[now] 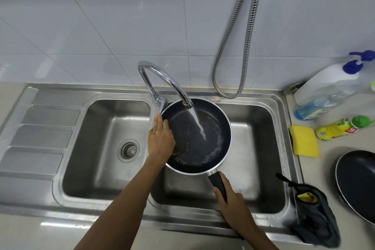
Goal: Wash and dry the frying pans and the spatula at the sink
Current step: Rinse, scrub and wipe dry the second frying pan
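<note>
A dark frying pan (211, 128) with a steel rim is held over the right sink basin (257, 168), under running water from the tap (162, 79). My right hand (231, 201) grips its black handle. My left hand (160, 140) lies flat on the pan's left rim, fingers on the inner wall. Brown residue and water sit in the pan. A second dark frying pan (359, 184) rests on the counter at the right edge. A black spatula handle (288, 181) sticks out from a dark cloth (316, 221) at the sink's right rim.
The left basin (101, 148) has a drain strainer, with a ribbed draining board (40, 128) further left. A yellow sponge (304, 142), a yellow-green soap bottle (343, 128) and a large clear pump bottle (328, 93) stand on the right counter. A metal hose (239, 46) hangs on the tiled wall.
</note>
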{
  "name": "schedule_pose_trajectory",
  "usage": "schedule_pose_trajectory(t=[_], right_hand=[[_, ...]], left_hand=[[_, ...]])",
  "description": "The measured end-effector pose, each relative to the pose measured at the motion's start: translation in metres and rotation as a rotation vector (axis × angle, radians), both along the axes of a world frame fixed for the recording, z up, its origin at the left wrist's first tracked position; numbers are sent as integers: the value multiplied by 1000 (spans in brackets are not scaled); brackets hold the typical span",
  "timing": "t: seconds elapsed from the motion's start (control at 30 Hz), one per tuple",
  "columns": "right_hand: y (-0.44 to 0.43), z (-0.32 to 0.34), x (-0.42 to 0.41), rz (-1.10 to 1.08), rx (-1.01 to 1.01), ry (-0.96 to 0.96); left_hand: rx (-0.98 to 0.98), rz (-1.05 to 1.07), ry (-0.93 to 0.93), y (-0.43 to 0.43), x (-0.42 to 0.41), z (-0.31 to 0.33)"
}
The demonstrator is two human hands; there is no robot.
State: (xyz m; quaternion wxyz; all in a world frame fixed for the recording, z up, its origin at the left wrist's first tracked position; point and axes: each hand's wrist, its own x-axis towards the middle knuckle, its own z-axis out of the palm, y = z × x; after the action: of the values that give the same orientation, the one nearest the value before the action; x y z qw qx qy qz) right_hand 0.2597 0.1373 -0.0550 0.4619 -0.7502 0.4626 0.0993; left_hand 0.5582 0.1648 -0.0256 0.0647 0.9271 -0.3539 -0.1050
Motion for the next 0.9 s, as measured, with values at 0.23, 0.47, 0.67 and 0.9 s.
schedule_pose_trajectory(t=[0.23, 0.47, 0.67, 0.9], right_hand=[[-2, 8, 2, 6, 8, 1], [-3, 13, 2, 17, 16, 0], [-4, 16, 3, 26, 26, -3], [-4, 10, 3, 38, 31, 17]], left_hand=[[-3, -1, -8, -1, -1, 2], [96, -65, -88, 3, 3, 7], [200, -203, -228, 4, 29, 12], [204, -298, -334, 10, 56, 21]])
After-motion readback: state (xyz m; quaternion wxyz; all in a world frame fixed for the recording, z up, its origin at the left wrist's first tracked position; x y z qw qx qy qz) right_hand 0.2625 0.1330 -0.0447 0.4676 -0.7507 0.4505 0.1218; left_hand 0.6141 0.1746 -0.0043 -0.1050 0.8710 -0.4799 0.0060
